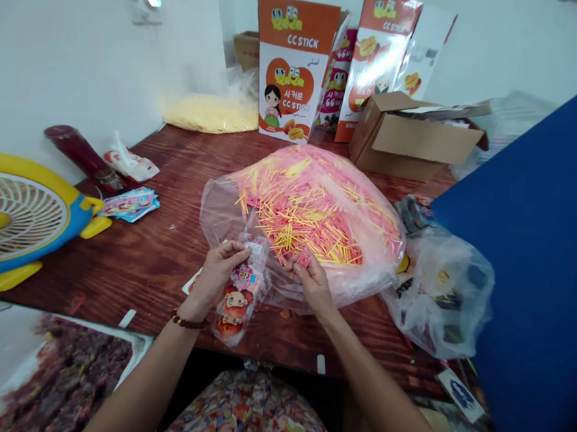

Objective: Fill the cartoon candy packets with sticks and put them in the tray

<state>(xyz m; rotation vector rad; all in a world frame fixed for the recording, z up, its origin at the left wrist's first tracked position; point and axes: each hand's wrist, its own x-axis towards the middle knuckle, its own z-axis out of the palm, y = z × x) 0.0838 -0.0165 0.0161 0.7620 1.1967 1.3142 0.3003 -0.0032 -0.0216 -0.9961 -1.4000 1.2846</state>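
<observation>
Clear plastic pouch with red-orange cartoon print (237, 297) is near the front edge of the dark red-brown wooden table (184, 170), left hand (221, 264) on it, thumb and fingers pinched together at its upper part. Right hand (316, 283) sits just right of it, fingertips closed on a few short pink sticks (304, 260). Progress, my read: pouch in hand, small pick of sticks in hand, the two apart. Can't tell from here if the pouch holds anything. Plenty left: big clear plastic bag (215, 211) beyond the hands is heaped with thin pink and yellow sticks (312, 230). Around, left to right: yellow-and-blue plastic fan (22, 216), dark red cylindrical bottle (75, 147), loose pile of blue-and-pink printed packets (130, 204), tall orange-and-white cardboard carton (292, 66) at the back, open brown cardboard box (415, 142), crumpled clear plastic bag (447, 291), big flat blue panel (535, 257). In the way: loose film of the big bag sags between the hands, could snag. Crumpled bag and panel crowd the right side; left side looks freer.
</observation>
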